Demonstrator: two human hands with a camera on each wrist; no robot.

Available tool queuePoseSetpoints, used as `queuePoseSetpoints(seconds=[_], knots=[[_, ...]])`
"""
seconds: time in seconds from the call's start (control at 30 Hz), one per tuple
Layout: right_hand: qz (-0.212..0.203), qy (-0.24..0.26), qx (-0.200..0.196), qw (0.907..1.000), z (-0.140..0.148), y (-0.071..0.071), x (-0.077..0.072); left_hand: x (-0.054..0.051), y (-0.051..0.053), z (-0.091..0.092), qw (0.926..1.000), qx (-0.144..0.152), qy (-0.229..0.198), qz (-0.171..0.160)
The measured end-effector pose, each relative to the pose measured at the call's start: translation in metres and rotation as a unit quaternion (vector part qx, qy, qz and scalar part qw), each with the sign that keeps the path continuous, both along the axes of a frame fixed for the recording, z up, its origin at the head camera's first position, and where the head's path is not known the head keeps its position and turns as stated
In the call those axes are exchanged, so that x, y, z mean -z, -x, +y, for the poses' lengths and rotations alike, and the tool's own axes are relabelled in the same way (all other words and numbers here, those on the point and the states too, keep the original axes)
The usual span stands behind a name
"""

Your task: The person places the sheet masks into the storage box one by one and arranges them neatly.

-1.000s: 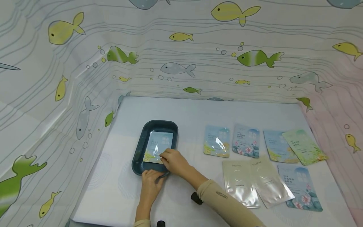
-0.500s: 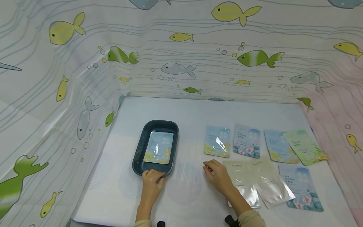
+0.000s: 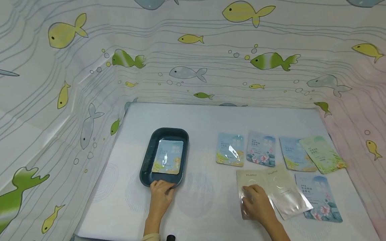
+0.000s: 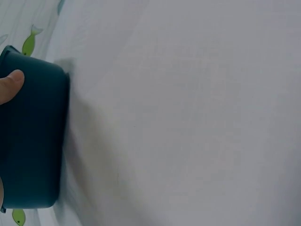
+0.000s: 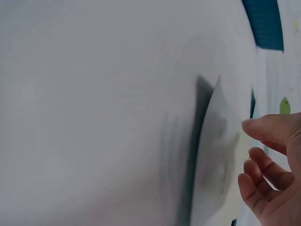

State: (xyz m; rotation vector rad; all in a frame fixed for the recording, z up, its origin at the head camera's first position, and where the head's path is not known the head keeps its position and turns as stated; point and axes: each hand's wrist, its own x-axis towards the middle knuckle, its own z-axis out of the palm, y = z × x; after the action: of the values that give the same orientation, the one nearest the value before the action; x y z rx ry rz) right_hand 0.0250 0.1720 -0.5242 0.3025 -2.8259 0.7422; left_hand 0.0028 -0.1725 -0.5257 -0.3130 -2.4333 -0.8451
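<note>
Dim wrist views (head view brighter)

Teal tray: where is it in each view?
Head: teal tray left of centre, left hand gripping its near rim.
Left wrist: tray against the left edge, partly cut off.
Right wrist: tray near the upper right corner, partly shown.
Shared landmark: fish-print cloth.

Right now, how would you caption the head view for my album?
Left hand grips the dark tray; right hand hovers over a silvery packet.
</note>
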Motion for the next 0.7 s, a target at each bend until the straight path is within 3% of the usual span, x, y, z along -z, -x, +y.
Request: queuePoseSetpoints(seconds=[0.2,0.53,0.7], knots=[[0.013,-0.006,-0.021,0.9997,0.017,-0.016,0.01,0.0,0.0,-0.001,1.0,-0.003,0.001,0.0],[0.014,-0.016,-0.052,0.9984,0.025,-0.027,0.013,0.002,-0.001,-0.001,1.0,-0.003,0.005,0.001],[-0.018,-0.023,-0.052,0.9982,0.026,-0.033,0.011,0.002,0.0,-0.001,1.0,-0.003,0.007,0.002]])
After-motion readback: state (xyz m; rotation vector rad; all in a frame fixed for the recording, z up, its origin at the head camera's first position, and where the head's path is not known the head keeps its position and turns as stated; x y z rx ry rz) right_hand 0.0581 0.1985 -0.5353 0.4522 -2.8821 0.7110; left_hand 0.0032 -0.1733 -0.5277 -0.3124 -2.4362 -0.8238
